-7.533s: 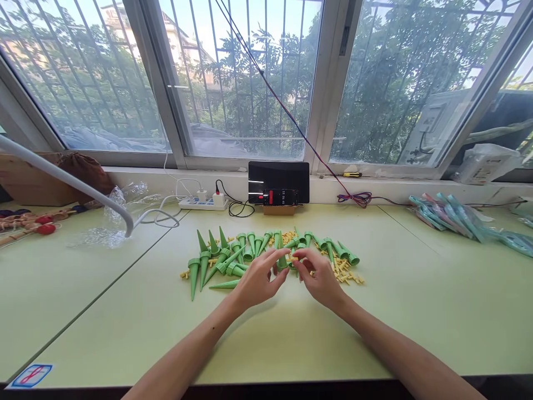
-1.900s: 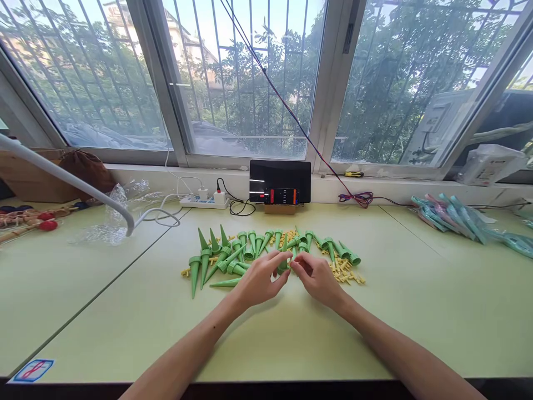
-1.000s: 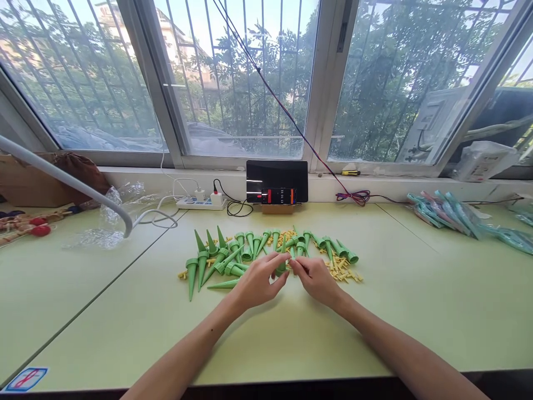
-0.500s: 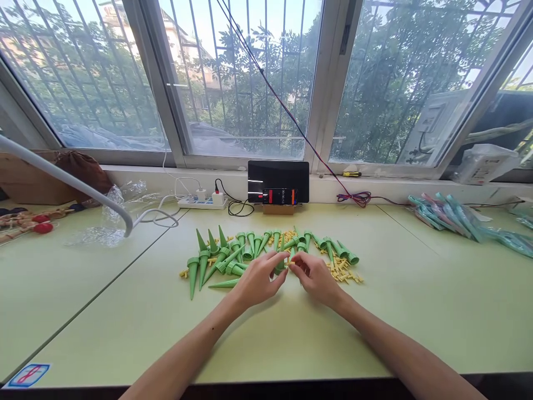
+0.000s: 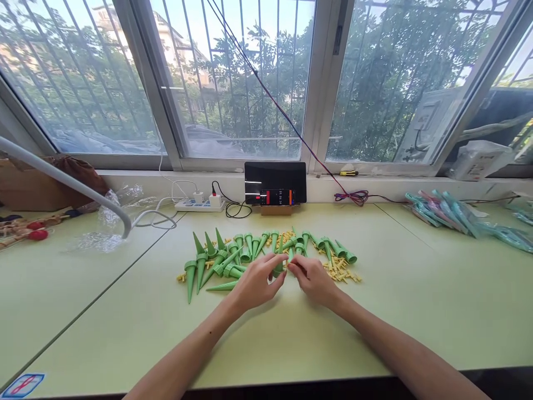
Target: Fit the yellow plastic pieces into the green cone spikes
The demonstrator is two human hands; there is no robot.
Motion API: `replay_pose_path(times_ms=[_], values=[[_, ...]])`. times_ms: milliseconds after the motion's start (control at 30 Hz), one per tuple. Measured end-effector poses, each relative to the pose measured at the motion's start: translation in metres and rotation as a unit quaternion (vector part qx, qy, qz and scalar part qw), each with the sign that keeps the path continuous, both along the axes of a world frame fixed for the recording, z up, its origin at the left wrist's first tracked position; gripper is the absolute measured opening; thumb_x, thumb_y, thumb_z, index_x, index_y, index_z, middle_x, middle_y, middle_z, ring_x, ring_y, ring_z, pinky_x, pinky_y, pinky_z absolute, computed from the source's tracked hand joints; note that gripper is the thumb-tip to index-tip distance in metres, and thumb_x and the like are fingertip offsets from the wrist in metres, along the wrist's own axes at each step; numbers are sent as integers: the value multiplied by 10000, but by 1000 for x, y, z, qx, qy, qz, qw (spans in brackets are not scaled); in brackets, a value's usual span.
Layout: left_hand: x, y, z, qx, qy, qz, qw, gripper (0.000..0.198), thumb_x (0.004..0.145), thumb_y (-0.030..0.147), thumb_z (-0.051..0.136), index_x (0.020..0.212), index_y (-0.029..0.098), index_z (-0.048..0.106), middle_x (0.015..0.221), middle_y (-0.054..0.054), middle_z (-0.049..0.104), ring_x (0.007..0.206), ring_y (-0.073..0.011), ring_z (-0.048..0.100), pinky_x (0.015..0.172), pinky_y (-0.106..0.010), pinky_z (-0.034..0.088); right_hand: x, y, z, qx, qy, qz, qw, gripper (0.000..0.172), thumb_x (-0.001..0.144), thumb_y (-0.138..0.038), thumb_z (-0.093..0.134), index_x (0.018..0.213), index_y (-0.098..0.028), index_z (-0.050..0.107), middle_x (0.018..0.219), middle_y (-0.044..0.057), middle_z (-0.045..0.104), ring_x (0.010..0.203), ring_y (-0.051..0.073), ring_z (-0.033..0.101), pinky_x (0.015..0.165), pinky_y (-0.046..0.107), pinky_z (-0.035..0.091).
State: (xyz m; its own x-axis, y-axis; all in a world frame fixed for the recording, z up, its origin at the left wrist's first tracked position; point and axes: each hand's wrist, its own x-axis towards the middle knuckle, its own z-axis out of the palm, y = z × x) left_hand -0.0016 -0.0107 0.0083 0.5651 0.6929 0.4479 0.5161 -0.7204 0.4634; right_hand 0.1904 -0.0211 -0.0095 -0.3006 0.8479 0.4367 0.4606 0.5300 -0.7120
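A pale green table (image 5: 291,344) stands under big windows (image 5: 233,83). In the head view, the left hand (image 5: 256,280) curls shut around one green spike (image 5: 278,268), just in front of the pile of spikes (image 5: 233,258). The right hand (image 5: 313,279) seems to pinch a tiny yellow piece (image 5: 287,265) at the spike's open end. I think it works best to hold the spike still and push the piece in straight. I count two hands and about two dozen spikes. The loose yellow bits (image 5: 339,269) are too many to count.

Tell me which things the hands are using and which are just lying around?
In use: green spike in left hand, yellow plug in right hand, spike pile, plug pile.
Lying about: power strip, phone, screwdriver, teal packets, plastic wrap.
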Motion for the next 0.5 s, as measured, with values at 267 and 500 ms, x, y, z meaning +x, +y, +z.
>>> replay_pose_path(times_ms=[267,500], values=[[1,-1,1,13,-10,-7,1000,329,901,226,523,1223,225,590,980,-49,644,619,-102,558,608,-228,473,1,1,-1,-1,-17,-3,1000,397,1028,-381,344,674,-208,397,594,-30,413,544,129,357,542,275,261],[1,0,3,22,0,-1,1000,332,903,211,507,1222,227,601,942,-48,629,633,-111,551,590,-221,458,0,-2,2,-9,9,-2,1000,300,992,-394,452,796,-191,556,638,-13,510,555,131,414,531,265,311]])
